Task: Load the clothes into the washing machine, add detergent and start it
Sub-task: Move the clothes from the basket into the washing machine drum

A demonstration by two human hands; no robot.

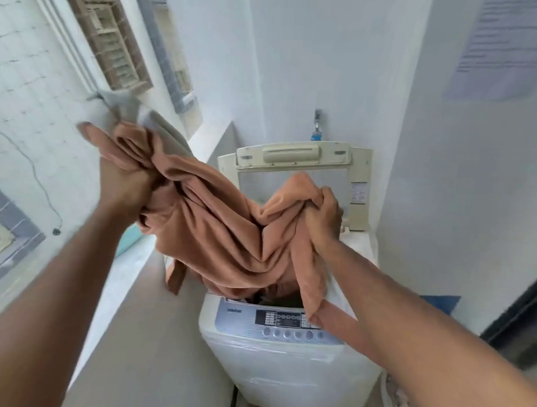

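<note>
The person stands over the top-loading washing machine (285,371), its lid (298,161) tipped up against the far wall. Both hands are bunched into a big rust-brown cloth (215,228): the left hand (127,179) grips one end high and to the left, with a paler grey piece (159,124) caught up in the same fist, and the right hand (323,216) clutches the other end above the drum opening. The cloth sags between them, its lower folds dipping toward the opening and one corner trailing over the control panel (285,322). This looks like the loading step. Next, I'd guess, both ends need lowering and releasing into the drum, tucking that stray corner in.
</note>
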